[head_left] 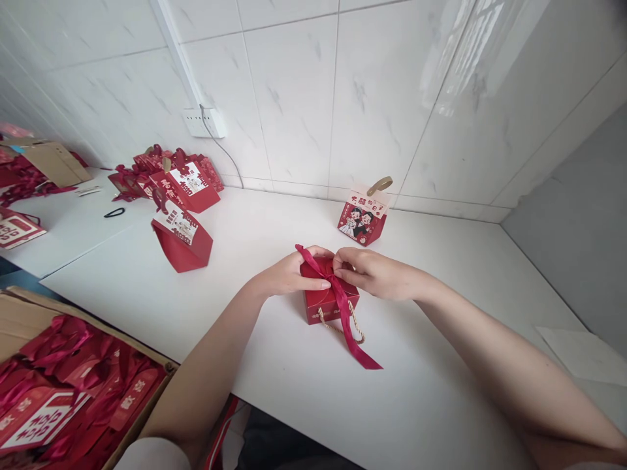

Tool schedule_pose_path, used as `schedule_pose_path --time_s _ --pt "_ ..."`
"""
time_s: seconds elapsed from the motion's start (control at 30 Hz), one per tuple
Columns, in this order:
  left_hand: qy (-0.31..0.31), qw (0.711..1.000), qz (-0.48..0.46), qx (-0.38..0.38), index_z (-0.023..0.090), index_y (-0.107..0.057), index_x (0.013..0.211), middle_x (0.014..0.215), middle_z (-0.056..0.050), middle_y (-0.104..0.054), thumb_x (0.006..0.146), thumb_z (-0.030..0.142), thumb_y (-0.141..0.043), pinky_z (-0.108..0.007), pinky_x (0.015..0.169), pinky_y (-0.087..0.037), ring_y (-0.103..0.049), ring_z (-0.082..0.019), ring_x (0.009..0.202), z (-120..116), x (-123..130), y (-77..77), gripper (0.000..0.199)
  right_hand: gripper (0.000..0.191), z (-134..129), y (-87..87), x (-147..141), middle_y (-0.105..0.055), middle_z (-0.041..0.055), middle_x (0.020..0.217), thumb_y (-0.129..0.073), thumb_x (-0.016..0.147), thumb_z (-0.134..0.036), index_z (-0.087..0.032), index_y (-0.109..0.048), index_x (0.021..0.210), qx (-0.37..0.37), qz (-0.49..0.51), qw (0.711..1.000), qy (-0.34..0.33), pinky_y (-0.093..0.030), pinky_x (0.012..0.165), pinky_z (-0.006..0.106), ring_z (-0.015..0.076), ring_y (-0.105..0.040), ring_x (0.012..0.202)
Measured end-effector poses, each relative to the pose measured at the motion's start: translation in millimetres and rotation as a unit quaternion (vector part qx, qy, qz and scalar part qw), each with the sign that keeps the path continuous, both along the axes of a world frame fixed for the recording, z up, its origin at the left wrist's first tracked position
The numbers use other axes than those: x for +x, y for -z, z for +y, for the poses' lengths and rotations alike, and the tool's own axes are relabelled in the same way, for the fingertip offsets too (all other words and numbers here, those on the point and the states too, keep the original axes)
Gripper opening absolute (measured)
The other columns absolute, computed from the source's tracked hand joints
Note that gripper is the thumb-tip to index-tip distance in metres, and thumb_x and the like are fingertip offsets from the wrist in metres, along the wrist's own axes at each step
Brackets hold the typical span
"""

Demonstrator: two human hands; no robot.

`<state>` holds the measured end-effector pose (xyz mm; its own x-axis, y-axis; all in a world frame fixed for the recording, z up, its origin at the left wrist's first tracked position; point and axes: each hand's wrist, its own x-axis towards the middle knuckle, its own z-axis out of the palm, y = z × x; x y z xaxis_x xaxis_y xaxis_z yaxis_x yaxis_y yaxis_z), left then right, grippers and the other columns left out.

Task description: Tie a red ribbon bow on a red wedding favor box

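A small red gift box (pixel 318 305) stands on the white table in front of me. Across its top runs a crimson ribbon (pixel 346 320), one end trailing over the front onto the table. A twisted gold cord handle (pixel 360 333) hangs at the box's front. My left hand (pixel 289 273) is wrapped round the box's left side, its thumb lying on the top near the ribbon's crossing. At the right of that crossing, my right hand (pixel 369 271) pinches with curled fingertips at the ribbon; the exact bit between them is hidden.
Behind the box stands a red box with a printed couple (pixel 360 219). Farther left are a red box with a white label (pixel 183 241) and a cluster of red boxes (pixel 196 189). A cardboard carton (pixel 24 307) of ribboned boxes fills the lower left. A wall socket (pixel 203 123) has a cable.
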<state>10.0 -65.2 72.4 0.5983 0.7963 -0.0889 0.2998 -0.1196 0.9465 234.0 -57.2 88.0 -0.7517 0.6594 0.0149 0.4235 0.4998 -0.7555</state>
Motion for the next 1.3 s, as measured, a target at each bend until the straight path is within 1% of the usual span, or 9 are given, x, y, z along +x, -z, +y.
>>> schedule_pose_path --time_s 0.13,0.23,0.3,0.5,0.77,0.9,1.07,1.2,1.3 --pt "-0.005 0.998 0.021 0.064 0.021 -0.058 0.106 0.116 -0.007 -0.061 0.08 0.029 -0.065 -0.036 0.088 -0.049 -0.059 -0.022 0.106 -0.5 0.9 0.1 0.028 0.01 1.4 -0.5 1.7 -0.051 -0.0018 0.075 -0.044 0.092 -0.021 -0.02 -0.047 0.083 0.02 0.0 1.0 -0.014 -0.038 0.053 0.024 0.0114 -0.045 0.059" --pt "-0.028 0.989 0.048 0.136 0.019 -0.059 0.088 0.119 -0.006 -0.06 0.079 0.026 -0.061 -0.037 0.088 -0.048 -0.057 -0.023 0.108 -1.3 3.4 0.7 0.011 0.009 0.3 -2.3 2.7 -0.054 0.0001 0.08 -0.047 0.09 -0.018 -0.019 -0.05 0.082 0.061 -0.015 0.998 -0.027 -0.04 0.057 0.025 0.012 -0.049 0.062" --pt "-0.034 0.984 0.056 0.166 0.019 -0.057 0.082 0.122 -0.006 -0.058 0.078 0.024 -0.059 -0.037 0.088 -0.047 -0.057 -0.022 0.107 -1.7 5.2 1.3 0.007 0.009 -2.2 -3.1 1.8 -0.055 0.0013 0.082 -0.047 0.09 -0.018 -0.019 -0.051 0.082 0.103 -0.018 0.994 -0.02 -0.041 0.06 0.025 0.0126 -0.051 0.065" --pt "-0.04 0.984 0.05 0.169 0.018 -0.055 0.078 0.121 -0.007 -0.058 0.078 0.021 -0.055 -0.036 0.087 -0.047 -0.059 -0.021 0.1 0.7 7.2 4.9 0.003 0.01 -10.9 2.2 -7.8 -0.055 0.0015 0.083 -0.049 0.09 -0.019 -0.019 -0.049 0.08 0.233 -0.048 0.971 0.016 -0.037 0.058 0.024 0.0117 -0.047 0.063" --pt "-0.042 0.983 0.042 0.172 0.019 -0.052 0.076 0.111 -0.007 -0.06 0.077 0.021 -0.054 -0.037 0.089 -0.046 -0.057 -0.022 0.103 0.2 9.9 5.6 0.003 0.007 -8.9 6.8 -13.1 -0.055 0.0008 0.08 -0.05 0.084 -0.013 -0.018 -0.052 0.08 0.284 -0.061 0.956 0.029 -0.032 0.054 0.024 0.0104 -0.044 0.059" --pt "-0.027 0.981 0.055 0.185 0.019 -0.051 0.076 0.109 -0.005 -0.06 0.075 0.02 -0.055 -0.036 0.088 -0.046 -0.057 -0.021 0.098 0.3 9.9 5.5 0.004 0.007 -3.9 6.8 -10.3 -0.056 -0.0007 0.079 -0.053 0.079 -0.011 -0.019 -0.053 0.078 0.245 -0.032 0.969 0.018 -0.033 0.054 0.023 0.0101 -0.044 0.059" --pt "-0.022 0.982 0.077 0.17 0.019 -0.05 0.077 0.116 -0.005 -0.058 0.074 0.02 -0.054 -0.036 0.085 -0.045 -0.056 -0.02 0.095 1.2 7.3 5.2 0.005 0.007 6.2 7.8 -2.7 -0.057 -0.0013 0.076 -0.053 0.079 -0.012 -0.018 -0.054 0.077 0.112 0.043 0.993 -0.008 -0.038 0.056 0.022 0.0099 -0.049 0.06" --pt "-0.016 0.986 0.068 0.153 0.019 -0.049 0.078 0.113 -0.005 -0.059 0.075 0.02 -0.052 -0.035 0.083 -0.046 -0.056 -0.02 0.095 0.2 5.8 3.1 0.005 0.005 12.5 9.6 -0.3 -0.058 -0.0013 0.073 -0.052 0.082 -0.016 -0.018 -0.055 0.079 0.032 0.086 0.996 -0.008 -0.04 0.057 0.023 0.011 -0.05 0.061" --pt "-0.012 0.988 0.04 0.147 0.02 -0.049 0.082 0.117 -0.005 -0.058 0.075 0.019 -0.052 -0.035 0.086 -0.045 -0.056 -0.021 0.1 -0.8 5.5 2.2 0.008 0.005 13.9 8.8 0.5 -0.058 -0.0011 0.073 -0.051 0.083 -0.017 -0.018 -0.055 0.079 0.015 0.093 0.996 0.0 -0.041 0.058 0.024 0.0112 -0.05 0.062"
